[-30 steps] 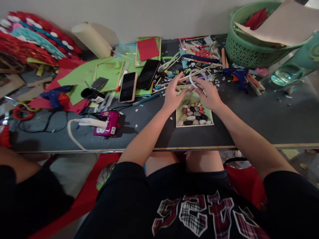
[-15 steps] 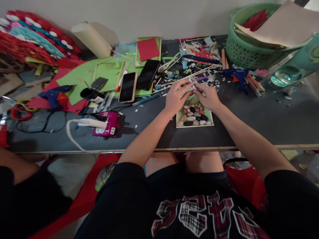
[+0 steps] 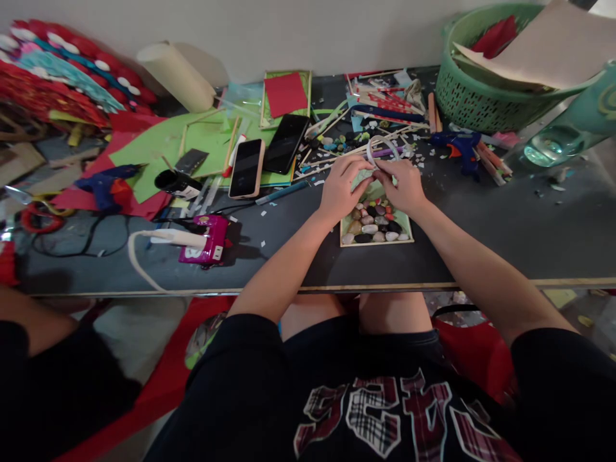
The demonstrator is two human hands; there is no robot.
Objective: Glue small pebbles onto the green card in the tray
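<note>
Between my two hands a thin whitish strip point(image 3: 395, 149), perhaps paper, arches up in a loop. My left hand point(image 3: 344, 186) pinches one end of it with thumb and fingertips. The other end is pinched by my right hand point(image 3: 402, 185), the fingertips almost meeting the left ones. Under both hands lies a small framed panel point(image 3: 376, 242) with a pale wooden edge. Smooth pebbles point(image 3: 369, 229) in white, brown and black cover its near part. My hands hide much of its far part.
Scraps, sticks and beads point(image 3: 337, 146) litter the bench behind my hands. Two phones point(image 3: 247, 168) lie left, near a magenta plug adapter point(image 3: 206, 240). One blue glue gun point(image 3: 462, 146), a green basket point(image 3: 481, 96) and a glass point(image 3: 548, 149) stand right. Another person's arm point(image 3: 38, 321) shows at lower left.
The strip, bunched small at my fingertips before, now bows upward into an open loop. Both hands have shifted only slightly, and the pebble panel stays put.
</note>
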